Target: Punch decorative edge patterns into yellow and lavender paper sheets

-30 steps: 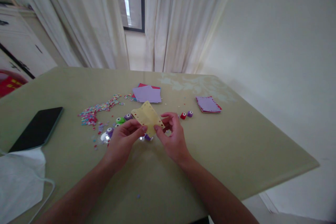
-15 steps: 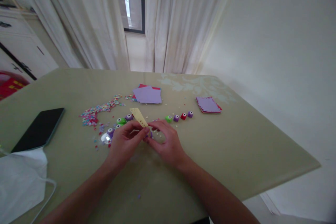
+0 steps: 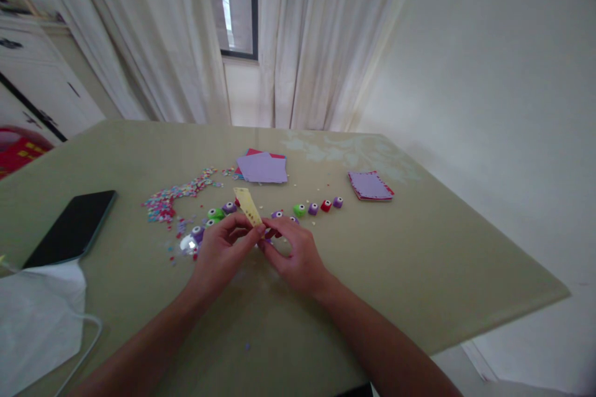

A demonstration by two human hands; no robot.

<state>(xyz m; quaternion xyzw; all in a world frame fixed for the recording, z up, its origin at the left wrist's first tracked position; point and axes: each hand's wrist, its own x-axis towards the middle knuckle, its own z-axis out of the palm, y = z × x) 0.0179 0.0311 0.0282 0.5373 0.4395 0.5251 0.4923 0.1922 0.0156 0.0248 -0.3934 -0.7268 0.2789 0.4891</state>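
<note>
Pinched in the fingers of my left hand [image 3: 228, 250] is a strip of yellow paper [image 3: 248, 205] with small holes along its edge; it stands up tilted. My right hand [image 3: 295, 253] closes on a small purple craft punch [image 3: 267, 240] at the paper's lower end, mostly hidden by the fingers. Just beyond my right hand are more small punches: a green punch [image 3: 298, 210], a red punch [image 3: 325, 205] and several purple ones. Close to my left hand lie another green punch [image 3: 215, 214] and a purple punch [image 3: 229, 207].
Paper confetti [image 3: 179, 195] is scattered left of centre. Farther back sits a stack of purple and red paper [image 3: 263, 168], with a second paper stack [image 3: 370, 186] to the right. A black phone [image 3: 72, 226] and a white face mask [image 3: 41, 322] lie at left on the table [image 3: 419, 260].
My right fingers have shifted slightly around the punch at the paper's end, showing more purple punches behind them. The yellow paper leans a little differently.
</note>
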